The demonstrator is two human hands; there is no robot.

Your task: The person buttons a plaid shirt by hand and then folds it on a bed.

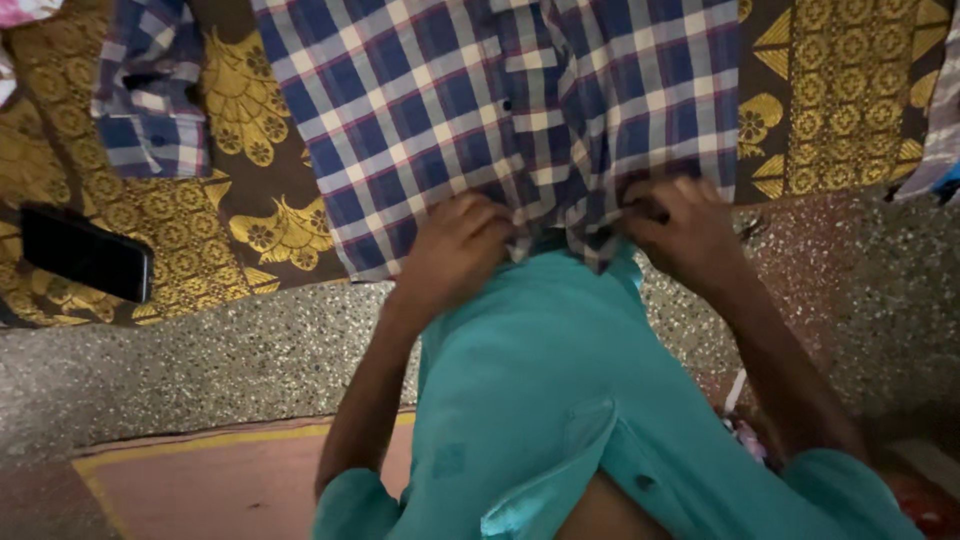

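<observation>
Speckled stone ledge [200,350] runs across the near part of the view, covered farther back by a brown cloth with gold floral print [250,170]. Spread on that cloth lies a blue, white and red checked shirt [450,100], front side up, button strip running down its middle, one sleeve [145,90] out to the far left. Left hand [455,245] is curled shut on the shirt's near hem just left of the button strip, fingers tucked into the fabric. Right hand [685,230] pinches the hem right of the strip, fingers bent and closed on the cloth. Hem between the hands is bunched, rest of the body panel looks fairly flat. Judging by this, the shirt is laid out and the upper part is smoothed; the bottom edge is only now being pulled straight, and no fold shows yet, sleeve not tucked in. Black phone [85,255] lies on the cloth at left, well apart from the hands. Person's teal garment [560,400] fills the near centre. Orange mat [220,480] on the floor at near left.
</observation>
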